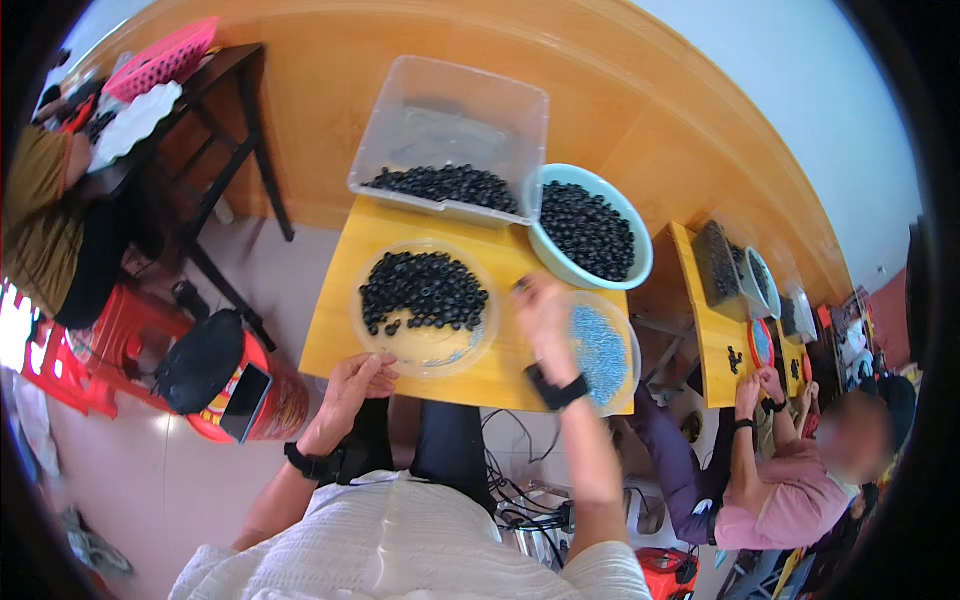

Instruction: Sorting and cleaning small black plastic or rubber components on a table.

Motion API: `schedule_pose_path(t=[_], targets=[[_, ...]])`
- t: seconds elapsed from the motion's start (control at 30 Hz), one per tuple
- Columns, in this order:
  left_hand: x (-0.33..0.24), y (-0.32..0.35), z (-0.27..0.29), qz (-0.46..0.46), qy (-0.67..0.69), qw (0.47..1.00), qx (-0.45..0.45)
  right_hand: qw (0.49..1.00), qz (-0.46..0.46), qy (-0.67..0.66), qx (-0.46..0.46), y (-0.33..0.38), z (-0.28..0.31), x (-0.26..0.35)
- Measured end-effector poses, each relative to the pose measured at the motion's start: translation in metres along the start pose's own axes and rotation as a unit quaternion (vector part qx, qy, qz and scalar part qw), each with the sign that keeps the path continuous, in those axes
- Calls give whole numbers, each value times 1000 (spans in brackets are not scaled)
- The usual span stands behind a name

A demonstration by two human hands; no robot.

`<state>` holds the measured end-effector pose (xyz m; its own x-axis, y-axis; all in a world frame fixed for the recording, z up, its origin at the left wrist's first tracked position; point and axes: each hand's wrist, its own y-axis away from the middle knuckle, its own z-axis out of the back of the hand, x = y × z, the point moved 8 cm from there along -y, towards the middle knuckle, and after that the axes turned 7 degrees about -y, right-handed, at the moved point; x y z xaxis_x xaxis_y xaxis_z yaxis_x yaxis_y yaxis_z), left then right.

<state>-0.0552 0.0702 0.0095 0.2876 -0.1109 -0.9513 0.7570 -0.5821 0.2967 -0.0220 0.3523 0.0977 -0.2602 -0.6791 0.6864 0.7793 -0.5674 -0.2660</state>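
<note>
A round clear plastic tray (480, 350) lies on the yellow table before me, with many small black ring-like pieces (420, 288) heaped toward its far side and a few blue bits near its front. My left hand (358, 388) is at the tray's near left rim, fingers drawn together; whatever they pinch is too small to make out. Blurred by motion, my right hand (546, 322) is between this tray and a second round tray (622, 392) filled with tiny blue pieces (598, 350). A small black piece shows at its closed fingertips.
Behind the trays stand a clear bin (450, 110) and a pale blue basin (640, 262), both holding black pieces. A red bucket (275, 405) with a phone (245, 402) on it is left of the table (335, 325). Another person (790, 490) works at a table rightward.
</note>
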Motion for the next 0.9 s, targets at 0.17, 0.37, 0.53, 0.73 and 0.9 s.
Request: schedule_pose_path(t=[0.17, 0.37, 0.53, 0.73, 0.9], targets=[[0, 1, 15, 1, 21, 999, -43, 966, 100, 104, -215, -78, 103, 6], [10, 0, 33, 5, 45, 996, -77, 988, 144, -17, -53, -18, 15, 30], [13, 1, 34, -5, 62, 995, -74, 980, 120, -98, 128, 58, -94, 51], [18, 5, 37, 3, 87, 993, -77, 975, 169, -68, 128, 72, -133, 85], [20, 6, 37, -1, 94, 993, -76, 972, 186, -12, 145, 71, -145, 85]])
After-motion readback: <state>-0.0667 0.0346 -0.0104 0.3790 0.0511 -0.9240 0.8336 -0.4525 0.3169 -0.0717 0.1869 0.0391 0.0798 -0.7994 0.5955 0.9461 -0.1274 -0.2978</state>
